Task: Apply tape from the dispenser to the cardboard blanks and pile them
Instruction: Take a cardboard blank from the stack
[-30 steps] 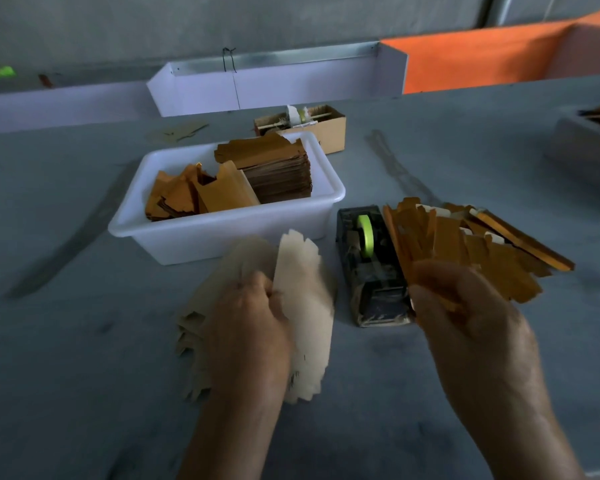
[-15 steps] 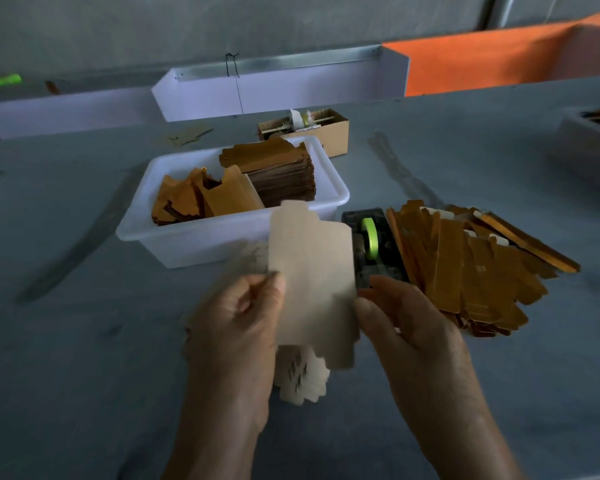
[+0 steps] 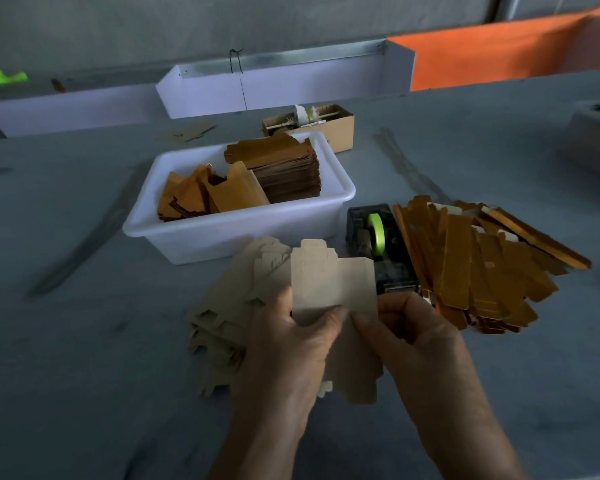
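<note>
white tub (image 3: 201, 237), orange blanks (image 3: 201, 199) inside

Dim, flat light — brighter toward the back wall (image 3: 222, 26), foreground underexposed. Hands (image 3: 291, 344) rendered dark, slightly soft. Edges bowed by wide-angle distortion — corners smeared.

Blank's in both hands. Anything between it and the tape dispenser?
Nothing visible. The blank, pinched by the left hand and right hand, sits just in front of the tape dispenser, its right edge overlapping the dispenser's near end. The taped pile lies to the dispenser's right, off that path.
</note>
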A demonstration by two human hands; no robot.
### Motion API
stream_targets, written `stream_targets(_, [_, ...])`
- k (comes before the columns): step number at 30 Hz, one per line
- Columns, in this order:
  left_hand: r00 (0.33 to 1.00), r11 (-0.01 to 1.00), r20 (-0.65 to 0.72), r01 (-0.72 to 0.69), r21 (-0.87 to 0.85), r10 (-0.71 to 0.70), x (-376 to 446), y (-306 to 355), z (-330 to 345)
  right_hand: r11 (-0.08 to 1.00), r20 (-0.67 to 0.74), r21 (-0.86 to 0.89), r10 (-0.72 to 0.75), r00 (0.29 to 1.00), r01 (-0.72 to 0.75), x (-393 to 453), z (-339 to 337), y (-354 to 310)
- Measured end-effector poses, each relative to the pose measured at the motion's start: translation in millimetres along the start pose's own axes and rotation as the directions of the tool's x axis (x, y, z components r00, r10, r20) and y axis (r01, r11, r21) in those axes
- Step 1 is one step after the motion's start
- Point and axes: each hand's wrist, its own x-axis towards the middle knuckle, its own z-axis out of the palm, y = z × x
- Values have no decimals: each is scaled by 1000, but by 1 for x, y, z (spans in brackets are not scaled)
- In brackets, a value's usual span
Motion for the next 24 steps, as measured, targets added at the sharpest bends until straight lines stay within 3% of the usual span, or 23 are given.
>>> stream_targets(4, [999,999,-16,-36,17,36,1,-4,1,928,-57,-312,-235,970,206,-8,6,-1])
stream_targets(6, [1000,1000,-11,-25,19,25,1,-5,1,884,-59,-382,-316,947,271,-12,11,-1])
stream_targets(10, [996,999,83,46,-14,-45,-4,2,-1,963,41,-154,-219,975,223,-17,16,-8])
stream_targets(12, [988,996,150,56,-67,-46,-5,8,-6,956,72,-147,-245,967,253,-17,15,-8])
stream_targets(15, [967,999,253,-38,1,37,-5,8,-12,947,97,-172,-256,962,270,-13,11,-6])
stream_targets(20, [953,998,301,23,50,-37,-7,2,-16,975,-16,-182,-136,991,131,-7,6,-3])
stream_targets(24, [937,995,350,-16,98,-20,-7,-1,-15,990,143,80,104,984,-116,-3,2,-4])
